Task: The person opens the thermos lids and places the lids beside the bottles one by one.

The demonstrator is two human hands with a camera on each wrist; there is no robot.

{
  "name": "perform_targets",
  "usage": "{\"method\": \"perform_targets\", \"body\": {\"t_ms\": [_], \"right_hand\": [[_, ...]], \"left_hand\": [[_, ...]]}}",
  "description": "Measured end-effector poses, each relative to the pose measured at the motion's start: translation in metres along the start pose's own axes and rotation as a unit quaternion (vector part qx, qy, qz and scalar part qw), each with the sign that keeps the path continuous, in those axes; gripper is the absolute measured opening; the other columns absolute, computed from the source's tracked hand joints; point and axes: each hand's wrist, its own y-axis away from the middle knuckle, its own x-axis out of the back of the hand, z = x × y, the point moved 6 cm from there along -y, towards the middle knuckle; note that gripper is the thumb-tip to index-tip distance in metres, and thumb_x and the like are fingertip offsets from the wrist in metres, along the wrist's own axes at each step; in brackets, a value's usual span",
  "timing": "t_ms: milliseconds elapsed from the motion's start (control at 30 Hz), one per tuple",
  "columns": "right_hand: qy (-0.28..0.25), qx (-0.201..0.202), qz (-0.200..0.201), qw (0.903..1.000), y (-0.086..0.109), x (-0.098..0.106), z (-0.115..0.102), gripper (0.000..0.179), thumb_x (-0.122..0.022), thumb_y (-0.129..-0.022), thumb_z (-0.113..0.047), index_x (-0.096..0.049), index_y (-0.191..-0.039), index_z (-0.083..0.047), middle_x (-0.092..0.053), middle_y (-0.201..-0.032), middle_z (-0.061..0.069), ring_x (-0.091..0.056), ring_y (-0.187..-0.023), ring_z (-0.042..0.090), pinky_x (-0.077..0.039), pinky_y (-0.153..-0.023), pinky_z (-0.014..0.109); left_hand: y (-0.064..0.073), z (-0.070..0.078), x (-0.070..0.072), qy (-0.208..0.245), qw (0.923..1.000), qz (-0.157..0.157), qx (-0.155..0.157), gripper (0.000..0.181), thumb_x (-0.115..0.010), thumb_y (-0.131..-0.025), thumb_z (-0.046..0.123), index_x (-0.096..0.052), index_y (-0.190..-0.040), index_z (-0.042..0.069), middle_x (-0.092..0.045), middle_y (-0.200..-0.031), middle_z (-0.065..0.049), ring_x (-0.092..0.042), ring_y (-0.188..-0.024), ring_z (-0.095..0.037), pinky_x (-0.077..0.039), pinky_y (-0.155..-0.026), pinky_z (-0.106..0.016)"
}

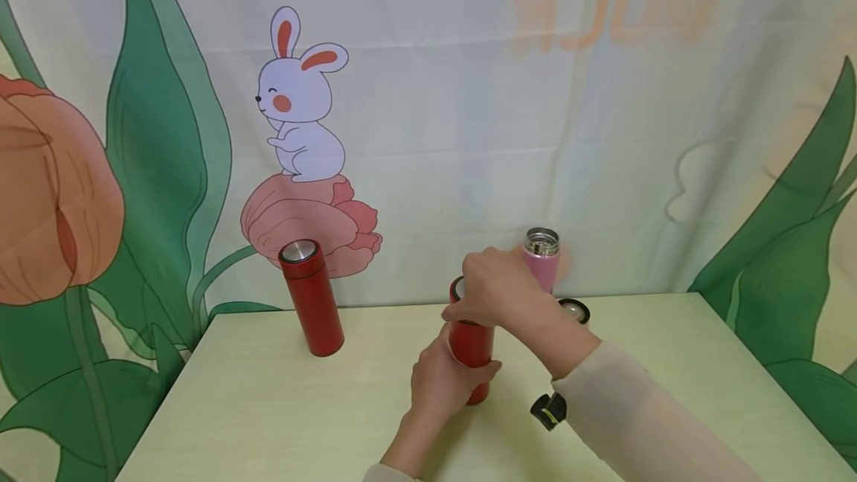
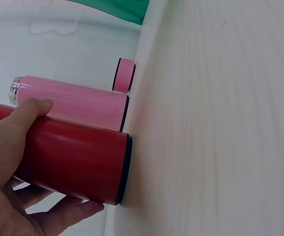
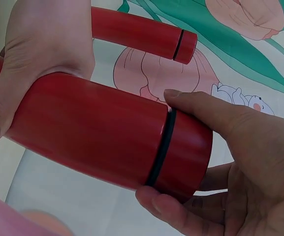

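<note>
My left hand (image 1: 437, 385) grips the body of a red thermos (image 1: 472, 346), its thumb and fingers curled around the lower half. The thermos stands close over the table. From above, my right hand (image 1: 505, 288) holds the thermos's red lid (image 3: 191, 150), thumb on one side and fingers on the other. A black ring shows at the seam between lid and body. Right behind stands a pink thermos (image 2: 75, 98) without its lid, bare steel at the neck. Its pink lid (image 2: 125, 75) lies beside it on the table, the open side up in the head view.
A second red thermos (image 1: 315, 311), with its lid on, stands at the table's back left. The pale wooden table (image 1: 268, 415) ends against a printed curtain (image 1: 428, 132) with a rabbit and tulips. A black camera mount (image 1: 550, 411) hangs under the right sleeve.
</note>
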Motion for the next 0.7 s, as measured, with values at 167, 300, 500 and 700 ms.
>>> {"method": "perform_targets", "body": {"t_ms": [167,300,500,700], "right_hand": [[-0.027,0.001,-0.004,0.9996,-0.0006,-0.0001,0.0026,0.040,-0.084,-0.077,-0.047,-0.062,-0.068,-0.015,-0.061,-0.061,-0.002,-0.059,-0.061,0.018,-0.043,-0.062,0.036],[-0.052,0.005,-0.009,0.9986,-0.0006,0.0002,0.0045,0.034,-0.084,-0.076,-0.040,-0.063,-0.071,-0.014,-0.062,-0.064,-0.001,-0.059,-0.063,0.019,-0.046,-0.055,0.030],[-0.086,0.009,-0.022,0.9960,0.0009,0.0010,0.0054,0.029,-0.085,-0.075,-0.036,-0.065,-0.077,-0.015,-0.064,-0.071,-0.002,-0.061,-0.068,0.018,-0.049,-0.058,0.029],[-0.104,0.024,-0.037,0.9936,0.0020,0.0009,0.0055,0.027,-0.088,-0.076,-0.034,-0.071,-0.088,-0.016,-0.067,-0.083,-0.004,-0.063,-0.078,0.017,-0.053,-0.065,0.028]], "left_hand": [[-0.0001,0.0001,-0.0005,0.006,1.0000,-0.004,0.002,0.075,-0.087,-0.076,0.051,-0.053,-0.136,0.023,-0.071,-0.118,0.004,-0.067,-0.106,-0.019,-0.055,-0.087,-0.047],[-0.0002,0.0006,-0.0002,0.005,1.0000,-0.004,-0.001,0.073,-0.087,-0.076,0.050,-0.053,-0.136,0.023,-0.071,-0.119,0.004,-0.067,-0.106,-0.020,-0.055,-0.087,-0.048],[-0.0007,0.0014,-0.0004,-0.004,1.0000,-0.006,-0.002,0.071,-0.086,-0.076,0.050,-0.054,-0.133,0.021,-0.071,-0.116,0.004,-0.067,-0.103,-0.019,-0.055,-0.083,-0.044],[-0.0014,0.0005,-0.0010,-0.009,0.9999,-0.010,0.004,0.073,-0.086,-0.075,0.052,-0.054,-0.132,0.020,-0.071,-0.116,0.004,-0.066,-0.103,-0.018,-0.056,-0.082,-0.045]]}}
